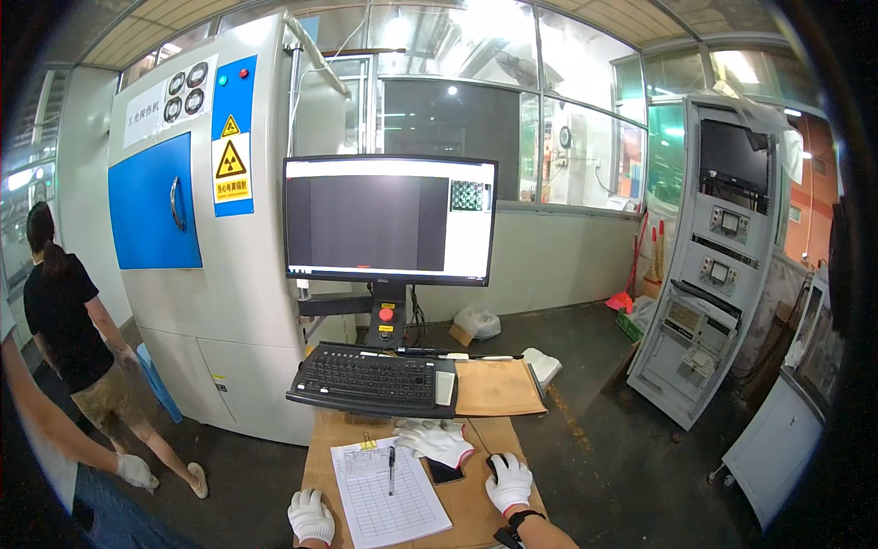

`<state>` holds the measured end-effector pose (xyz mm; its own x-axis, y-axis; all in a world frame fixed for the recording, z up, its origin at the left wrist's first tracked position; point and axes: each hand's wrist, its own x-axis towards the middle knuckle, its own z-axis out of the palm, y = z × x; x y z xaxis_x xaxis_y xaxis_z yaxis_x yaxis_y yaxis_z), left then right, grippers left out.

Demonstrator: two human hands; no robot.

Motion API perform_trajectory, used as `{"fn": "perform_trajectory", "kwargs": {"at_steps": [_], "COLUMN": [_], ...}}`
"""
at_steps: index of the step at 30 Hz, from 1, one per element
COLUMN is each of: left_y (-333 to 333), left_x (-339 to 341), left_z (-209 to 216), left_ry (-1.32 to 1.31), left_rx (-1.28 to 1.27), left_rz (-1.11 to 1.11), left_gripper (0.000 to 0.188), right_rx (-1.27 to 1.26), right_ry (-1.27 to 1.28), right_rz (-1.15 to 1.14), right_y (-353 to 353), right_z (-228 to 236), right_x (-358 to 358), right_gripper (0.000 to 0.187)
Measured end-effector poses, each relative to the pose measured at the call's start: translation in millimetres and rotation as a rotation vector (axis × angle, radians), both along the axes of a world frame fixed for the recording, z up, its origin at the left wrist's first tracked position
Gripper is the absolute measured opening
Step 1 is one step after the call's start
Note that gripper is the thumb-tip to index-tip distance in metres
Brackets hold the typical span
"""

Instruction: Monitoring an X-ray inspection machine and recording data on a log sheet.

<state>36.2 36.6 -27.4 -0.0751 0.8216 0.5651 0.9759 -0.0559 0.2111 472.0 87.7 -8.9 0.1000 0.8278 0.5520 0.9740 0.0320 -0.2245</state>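
My right hand point(508, 485), in a white knit glove, rests over a black computer mouse point(494, 463), with my fingers curved onto it. A dark band circles that wrist. My left hand point(311, 518), gloved the same way, lies on the left edge of the cardboard-covered table point(320, 441) with nothing visible in it. Beside it is a clipped stack of printed forms point(389, 522), and a pen point(391, 470) lies across the sheets. Between the papers and the mouse, a spare pair of white gloves point(437, 442) partly covers a dark, phone-like flat object point(446, 472).
Behind the table stand a black keyboard point(366, 377), a brown folder point(498, 387) and a lit monitor point(366, 220). A red button point(386, 314) sits below the screen. A large cabinet point(251, 302) with a blue door is left, an equipment rack point(686, 302) right. Two people are at left.
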Motion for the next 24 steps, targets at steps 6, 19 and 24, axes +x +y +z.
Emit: {"fn": "perform_trajectory", "kwargs": {"at_steps": [6,19,24], "left_y": [3.4,-4.1,-6.6], "left_x": [-1.2,6.3,4.1], "left_z": [0.8,4.3,0.9], "left_ry": [0.007,-0.058,-0.065], "left_rx": [0.011,0.005,0.018], "left_rz": [-0.013,0.04,0.057], "left_gripper": [0.032,0.029,0.029], "right_rx": [0.016,0.119,0.059], "right_ry": [-0.01,-0.051,-0.061], "right_rz": [0.01,0.078,0.066], "right_y": [4.5,-15.1,-13.3], "right_z": [-5.7,9.7,14.3], "right_x": [1.6,-3.4,-7.0], "right_gripper": [0.041,0.046,0.046]}}
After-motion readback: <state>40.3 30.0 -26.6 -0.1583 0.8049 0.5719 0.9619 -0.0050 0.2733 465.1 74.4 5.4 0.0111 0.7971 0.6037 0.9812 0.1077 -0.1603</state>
